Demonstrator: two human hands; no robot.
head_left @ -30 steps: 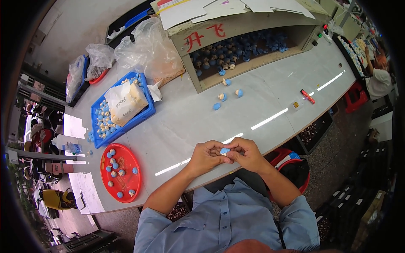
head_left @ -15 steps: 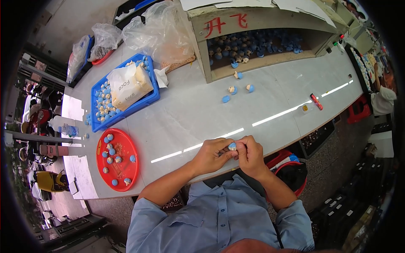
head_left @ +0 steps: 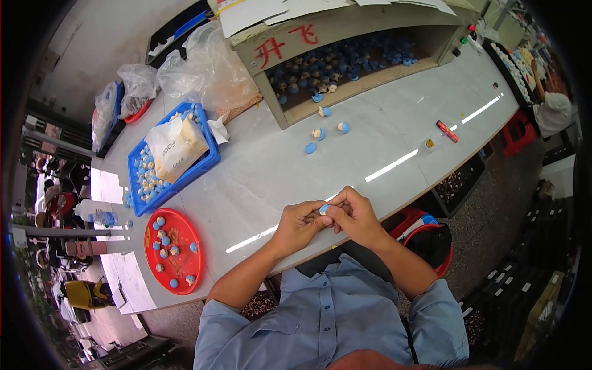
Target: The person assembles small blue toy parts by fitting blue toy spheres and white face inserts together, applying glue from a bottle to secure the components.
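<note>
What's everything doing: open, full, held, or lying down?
Blue-and-cream piece: held in both hands
Left hand: closed on that piece
Right hand: closed on it too
Red round tray: partly filled
Blue rectangular tray: loaded
Grey cabinet: open-fronted
Clear plastic bag: crumpled
Red tube: lying down

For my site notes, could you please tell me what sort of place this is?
Likely a small-parts workshop: on one long worktable, a blue plastic tray and an open-fronted box hold many similar small blue-and-cream pieces.
</note>
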